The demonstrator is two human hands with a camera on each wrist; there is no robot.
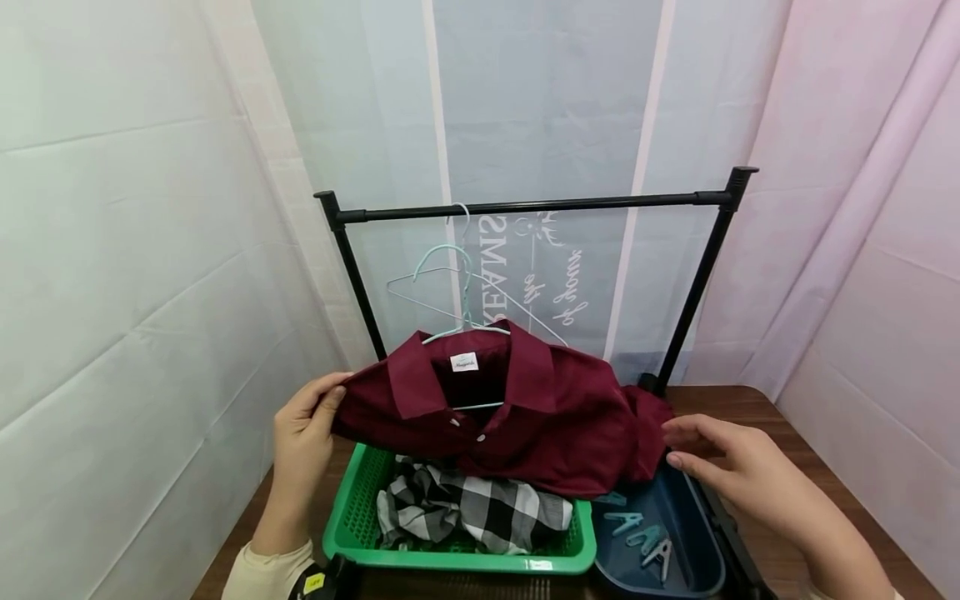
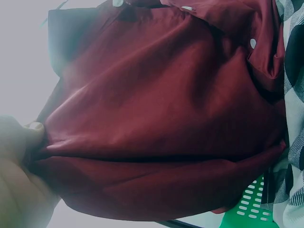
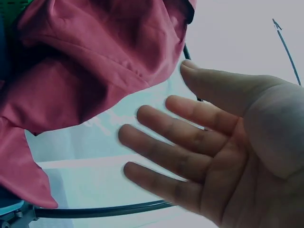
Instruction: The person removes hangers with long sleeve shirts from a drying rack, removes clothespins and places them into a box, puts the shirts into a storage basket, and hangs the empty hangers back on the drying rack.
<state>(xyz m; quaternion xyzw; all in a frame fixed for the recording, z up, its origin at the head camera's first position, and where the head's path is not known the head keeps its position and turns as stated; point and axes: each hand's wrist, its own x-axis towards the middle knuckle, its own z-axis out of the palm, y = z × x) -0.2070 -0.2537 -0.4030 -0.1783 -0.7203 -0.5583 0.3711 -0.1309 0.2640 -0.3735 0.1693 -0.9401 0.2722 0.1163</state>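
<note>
A maroon collared shirt [image 1: 577, 400] is on a pale green hanger [image 1: 467, 287], above a green basket. My left hand [image 1: 306, 425] pinches the shirt's shoulder at the left between thumb and fingers; the left wrist view shows the same grip on the maroon cloth [image 2: 156, 104]. My right hand [image 1: 738, 467] is beside the shirt's right sleeve [image 1: 648, 433]. In the right wrist view its fingers [image 3: 166, 152] are spread and hold nothing, apart from the cloth. Part of the hanger is hidden inside the shirt.
A black rack [image 1: 555, 204] stands behind, with another thin wire hanger [image 1: 525, 308] on its bar. The green basket [image 1: 457, 560] holds a black-and-white checked garment [image 1: 495, 508]. A dark blue bin [image 1: 693, 558] at the right holds several clothespins [image 1: 645, 537]. Curtains surround the wooden table [image 1: 757, 408].
</note>
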